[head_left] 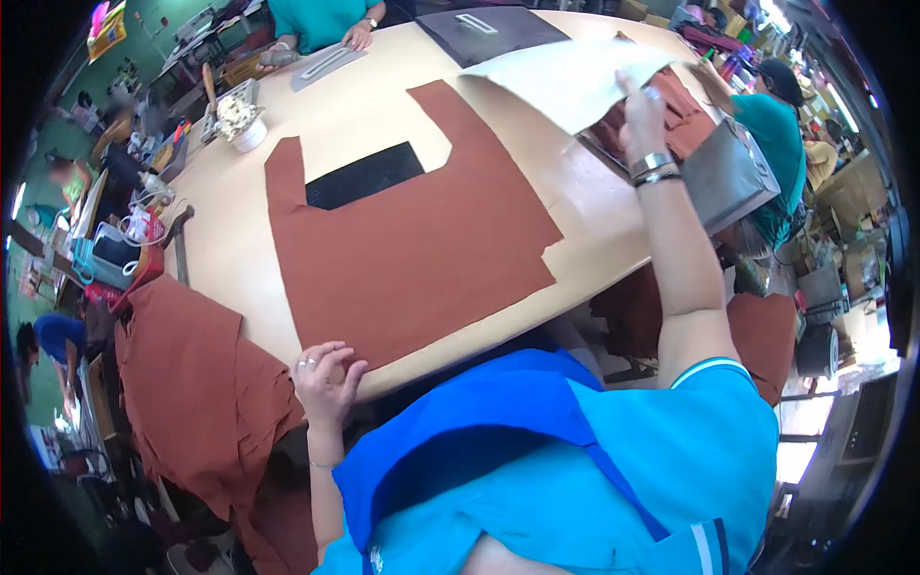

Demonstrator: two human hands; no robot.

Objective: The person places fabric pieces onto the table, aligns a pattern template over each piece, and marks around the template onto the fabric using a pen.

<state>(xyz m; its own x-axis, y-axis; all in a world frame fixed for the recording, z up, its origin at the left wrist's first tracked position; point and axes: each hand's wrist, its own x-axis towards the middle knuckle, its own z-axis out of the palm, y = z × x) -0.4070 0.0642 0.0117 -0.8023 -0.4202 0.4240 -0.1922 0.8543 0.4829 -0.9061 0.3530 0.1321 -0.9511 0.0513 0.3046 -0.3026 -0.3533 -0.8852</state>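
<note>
A large reddish-brown piece [412, 259] with a notch in its far edge lies flat on the pale table [594, 278]. Part of a black sheet [369, 174] shows in that notch. At the piece's near left corner is my left hand [328, 381], its fingers curled but apart and nothing in them. Over at the right my right hand [640, 120] is closed on the edge of a white sheet [565, 84], which is lifted and slants up from the table. Under and beside the white sheet are crumpled reddish-brown pieces [682, 115].
A white cup [249, 132] of whitish material and a hammer [180, 240] stand at the left. More brown pieces [192, 374] hang off the near left edge. A grey block [730, 177] is at the right. Two co-workers sit across and at the right.
</note>
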